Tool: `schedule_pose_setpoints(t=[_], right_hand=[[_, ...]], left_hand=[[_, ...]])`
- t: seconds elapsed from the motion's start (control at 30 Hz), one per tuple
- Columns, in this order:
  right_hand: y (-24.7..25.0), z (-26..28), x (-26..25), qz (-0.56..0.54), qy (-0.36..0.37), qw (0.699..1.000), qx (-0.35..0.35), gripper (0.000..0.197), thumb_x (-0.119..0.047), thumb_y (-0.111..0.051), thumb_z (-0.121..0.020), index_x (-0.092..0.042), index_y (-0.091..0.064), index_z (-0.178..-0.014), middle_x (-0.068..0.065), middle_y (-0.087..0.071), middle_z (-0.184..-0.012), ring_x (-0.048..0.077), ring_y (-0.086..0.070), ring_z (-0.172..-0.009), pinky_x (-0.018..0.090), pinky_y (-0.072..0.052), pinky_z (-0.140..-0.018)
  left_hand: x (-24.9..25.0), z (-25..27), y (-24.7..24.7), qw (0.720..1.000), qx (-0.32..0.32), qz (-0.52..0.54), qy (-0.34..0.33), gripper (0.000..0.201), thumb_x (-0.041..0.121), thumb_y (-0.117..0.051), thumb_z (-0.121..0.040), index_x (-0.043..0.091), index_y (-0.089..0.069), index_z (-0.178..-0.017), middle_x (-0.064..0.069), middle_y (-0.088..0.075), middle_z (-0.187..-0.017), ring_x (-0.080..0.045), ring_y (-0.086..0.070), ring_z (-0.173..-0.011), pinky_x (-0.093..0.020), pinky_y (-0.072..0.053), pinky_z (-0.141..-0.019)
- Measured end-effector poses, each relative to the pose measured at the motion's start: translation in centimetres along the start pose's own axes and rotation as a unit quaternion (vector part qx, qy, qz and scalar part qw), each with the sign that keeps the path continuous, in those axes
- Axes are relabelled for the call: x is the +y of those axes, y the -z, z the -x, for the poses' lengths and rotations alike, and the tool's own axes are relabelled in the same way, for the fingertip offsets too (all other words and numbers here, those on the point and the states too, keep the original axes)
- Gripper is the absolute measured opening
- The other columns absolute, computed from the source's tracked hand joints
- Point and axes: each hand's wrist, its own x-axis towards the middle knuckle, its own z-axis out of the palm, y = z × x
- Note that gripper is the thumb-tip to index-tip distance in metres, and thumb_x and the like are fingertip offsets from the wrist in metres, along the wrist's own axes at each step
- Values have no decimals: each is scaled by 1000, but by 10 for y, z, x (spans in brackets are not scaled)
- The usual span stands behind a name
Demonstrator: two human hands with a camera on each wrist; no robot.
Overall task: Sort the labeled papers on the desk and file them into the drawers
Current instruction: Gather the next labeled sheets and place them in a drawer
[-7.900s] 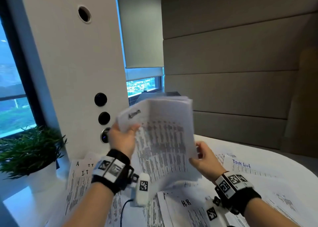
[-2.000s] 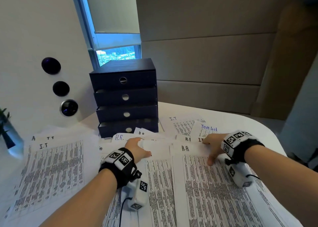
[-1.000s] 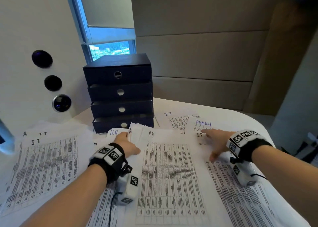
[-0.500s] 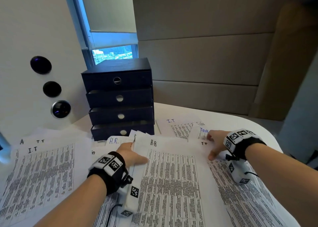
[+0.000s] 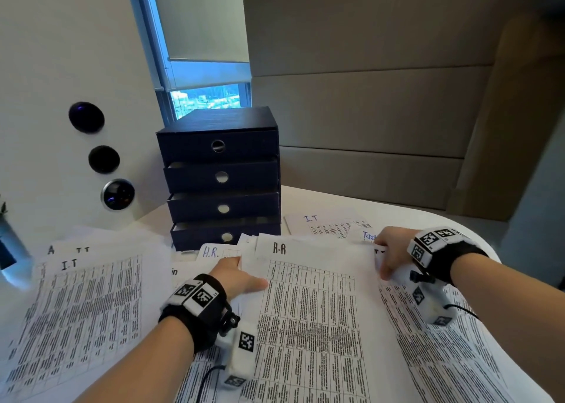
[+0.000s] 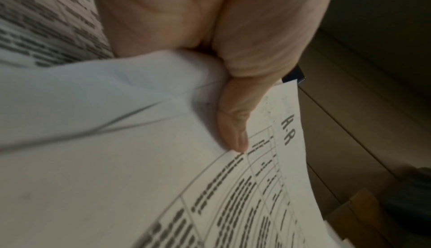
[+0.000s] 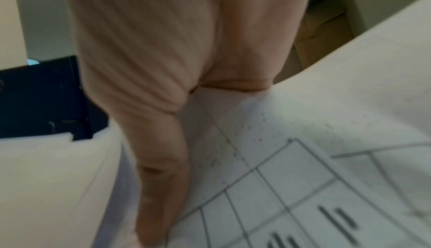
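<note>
Centrally, near the front edge of the tabletop [image 5: 397, 207], a white sheet marked "H-R" [image 5: 308, 304] is held at both of its side edges. Its face is printed with a dense grid of small dark text, and the label is handwritten in black at its top margin. The left hand [image 5: 235, 277] has its grip closed on the sheet's left edge: the thumb [image 6: 235, 122] is pressed on the printed face while the fingers are tucked beneath, and the paper is bowed upward there. The right hand [image 5: 391, 249] rests at the sheet's right edge with the thumb laid along it; how far its fingers are curled cannot be told.

More printed sheets are spread over the tabletop: a stack labelled "I.T" [image 5: 76, 311] toward the left edge, a sheet marked "H.R." [image 5: 214, 252] in blue just behind the left hand, and another "I.T" sheet [image 5: 324, 223] toward the far edge. A dark four-drawer box [image 5: 221, 176] stands at the far left of the tabletop, its lower drawers pulled slightly out.
</note>
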Motion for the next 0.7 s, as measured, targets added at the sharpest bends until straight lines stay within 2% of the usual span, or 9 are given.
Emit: schedule_pose_setpoints(t=[0.07,0.17,0.3,0.37,0.43,0.5,0.53,0.6,0.7], right_hand=[[15,6,-6,-22,26,998,47,10,-18,-65,-60,-15,-66,-70,-1,-70,-63,19,-68,-62,26,-56,-54],[51,11,-18,-14,79,988,129,13,-15,-71,-66,-18,-58,-68,-6,-65,-68,22,-63,-70,28,-50,-62],[102,27,-20,-42,106,976,183,22,-13,-80,-69,-20,-59,-69,-9,-61,-66,9,-54,-61,25,-42,-56],[119,31,-11,-46,100,976,189,26,-14,-83,-66,-20,-57,-64,-9,-58,-62,10,-50,-57,28,-44,-58],[128,34,-5,-24,90,977,190,25,-16,-83,-66,-20,-59,-63,-8,-59,-62,13,-51,-59,30,-47,-62],[134,37,-5,-4,84,979,183,20,-17,-80,-69,-19,-60,-65,-6,-61,-65,14,-52,-62,29,-46,-62],[137,39,-7,6,80,980,183,20,-17,-79,-71,-19,-60,-65,-5,-60,-64,15,-52,-62,28,-44,-59],[143,42,-12,30,66,979,190,22,-16,-76,-73,-20,-57,-62,-5,-58,-64,17,-52,-63,25,-41,-54],[157,45,-24,44,26,973,225,15,-12,-68,-77,-20,-58,-70,1,-65,-76,23,-62,-73,29,-49,-63]], left_hand=[[4,4,1,1000,4,24,-17,36,17,-82,-68,22,-68,-100,-2,-75,-102,-27,-67,-102,-52,-49,-97],[14,8,6,996,32,66,-50,27,14,-78,-76,16,-67,-101,-5,-74,-100,-25,-68,-99,-49,-50,-96],[26,15,20,984,40,131,-115,30,8,-75,-77,8,-68,-106,-11,-74,-102,-19,-72,-85,-31,-56,-66],[31,21,29,977,46,141,-151,27,6,-73,-79,9,-69,-105,-7,-75,-99,-14,-72,-80,-23,-54,-60],[34,25,41,970,66,152,-178,29,10,-76,-77,11,-69,-105,-6,-74,-98,-17,-71,-88,-27,-56,-68],[38,29,53,965,87,150,-198,40,16,-81,-71,11,-68,-109,-8,-74,-105,-24,-69,-99,-40,-54,-88],[40,31,59,962,101,146,-209,43,17,-82,-70,11,-68,-110,-8,-73,-107,-24,-68,-99,-40,-51,-91],[45,37,70,955,132,142,-223,36,11,-78,-75,11,-67,-110,-8,-71,-108,-22,-66,-96,-35,-50,-85],[50,44,86,952,154,135,-229,29,15,-80,-73,20,-67,-99,-5,-71,-104,-27,-65,-100,-47,-48,-95]])
